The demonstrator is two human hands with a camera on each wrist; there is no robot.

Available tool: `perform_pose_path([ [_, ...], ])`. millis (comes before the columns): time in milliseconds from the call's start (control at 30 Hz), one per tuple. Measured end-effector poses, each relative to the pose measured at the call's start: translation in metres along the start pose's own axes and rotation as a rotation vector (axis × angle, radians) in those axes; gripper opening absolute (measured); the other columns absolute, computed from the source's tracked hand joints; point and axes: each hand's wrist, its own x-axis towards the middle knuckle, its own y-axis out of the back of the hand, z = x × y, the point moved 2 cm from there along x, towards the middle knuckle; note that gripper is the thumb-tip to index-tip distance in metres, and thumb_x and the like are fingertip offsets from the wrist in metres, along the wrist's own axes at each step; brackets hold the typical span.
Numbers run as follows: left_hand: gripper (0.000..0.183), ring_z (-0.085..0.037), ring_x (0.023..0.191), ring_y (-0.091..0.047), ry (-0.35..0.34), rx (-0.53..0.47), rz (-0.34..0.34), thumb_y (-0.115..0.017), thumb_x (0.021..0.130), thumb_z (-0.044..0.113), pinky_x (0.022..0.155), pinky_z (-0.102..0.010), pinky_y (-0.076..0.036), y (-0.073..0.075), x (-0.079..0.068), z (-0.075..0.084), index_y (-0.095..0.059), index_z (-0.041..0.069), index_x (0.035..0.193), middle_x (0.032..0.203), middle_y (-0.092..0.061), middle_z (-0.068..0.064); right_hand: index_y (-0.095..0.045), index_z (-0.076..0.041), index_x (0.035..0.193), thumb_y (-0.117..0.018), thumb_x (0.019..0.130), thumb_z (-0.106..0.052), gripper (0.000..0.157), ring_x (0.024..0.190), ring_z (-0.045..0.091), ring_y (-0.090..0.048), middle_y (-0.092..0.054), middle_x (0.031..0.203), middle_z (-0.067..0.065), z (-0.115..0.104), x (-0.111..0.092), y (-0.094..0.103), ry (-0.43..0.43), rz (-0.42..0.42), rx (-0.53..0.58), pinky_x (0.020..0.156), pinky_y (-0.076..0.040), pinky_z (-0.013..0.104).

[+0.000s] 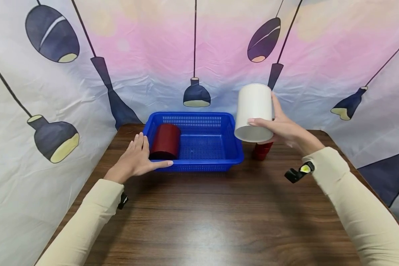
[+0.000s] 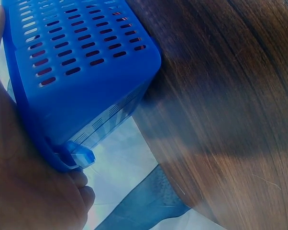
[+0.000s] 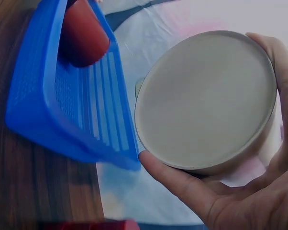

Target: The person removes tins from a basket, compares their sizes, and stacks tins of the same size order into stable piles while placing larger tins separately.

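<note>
My right hand [image 1: 284, 127] grips a white cylindrical canister [image 1: 253, 109], thumb on one side and fingers round the other. It is held up over the right end of a blue plastic basket [image 1: 199, 162], slightly tilted. A flat, pale round end of the canister [image 3: 208, 100] faces the right wrist view. My left hand [image 1: 133, 157] rests on the basket's front left corner, fingers straight along the left rim and thumb stretched along the front rim. Inside the basket, at the left, lies a dark red cylinder [image 1: 166, 140].
A red ribbed object [image 1: 261, 150] stands on the table right of the basket, partly hidden by my right hand and the canister. The brown wooden table [image 1: 199, 207] reaches back to a hanging cloth [image 1: 146, 66] printed with lamps.
</note>
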Motion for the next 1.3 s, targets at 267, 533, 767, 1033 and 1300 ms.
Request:
perform_pose_path([
  [267,0.144,-0.047,0.151,0.011,0.002,-0.004,-0.002,-0.046,0.073,0.095,0.121,-0.062,-0.001,0.000,-0.001,0.000,0.001,-0.013,0.156,0.164,0.010,-0.031,0.024,-0.059,0.148,-0.069,0.095,-0.030,0.111,0.136,0.043,-0.032,0.010,0.164,0.015,0.014,-0.027,0.038,-0.044,0.036,-0.001,0.087,-0.055,0.051],
  [533,0.145,-0.048,0.150,0.011,-0.005,-0.005,0.002,-0.046,0.072,0.096,0.121,-0.061,0.000,0.000,-0.001,0.000,0.001,-0.014,0.156,0.163,0.010,-0.032,0.024,-0.062,0.147,-0.066,0.097,-0.023,0.110,0.131,0.041,-0.033,0.016,0.163,0.013,0.039,-0.049,0.068,-0.037,0.092,0.047,0.079,-0.058,0.051],
  [767,0.144,-0.049,0.150,0.010,-0.007,-0.009,0.005,-0.047,0.074,0.094,0.120,-0.062,-0.001,-0.001,-0.001,-0.001,0.000,-0.014,0.156,0.164,0.010,-0.032,0.034,-0.047,0.149,-0.072,0.094,-0.029,0.120,0.141,0.040,-0.021,0.010,0.166,0.014,0.072,-0.058,0.087,0.058,0.283,-0.296,0.091,-0.044,0.031],
  [1033,0.145,-0.049,0.150,0.010,-0.007,-0.009,0.004,-0.046,0.073,0.095,0.120,-0.062,-0.001,0.000,0.000,0.000,0.002,-0.013,0.156,0.163,0.010,-0.032,0.030,-0.041,0.153,-0.082,0.086,-0.027,0.131,0.132,0.045,-0.029,-0.001,0.165,0.018,0.110,-0.055,0.091,0.167,0.411,-0.435,0.096,-0.035,0.062],
  [1300,0.144,-0.049,0.150,0.010,-0.005,-0.008,0.004,-0.046,0.073,0.095,0.120,-0.062,-0.001,0.000,-0.001,0.000,0.002,-0.013,0.156,0.164,0.010,-0.032,0.025,-0.030,0.158,-0.086,0.078,-0.044,0.138,0.116,0.055,-0.046,-0.036,0.141,0.039,0.142,-0.045,0.090,0.084,0.532,-0.636,0.084,-0.040,0.065],
])
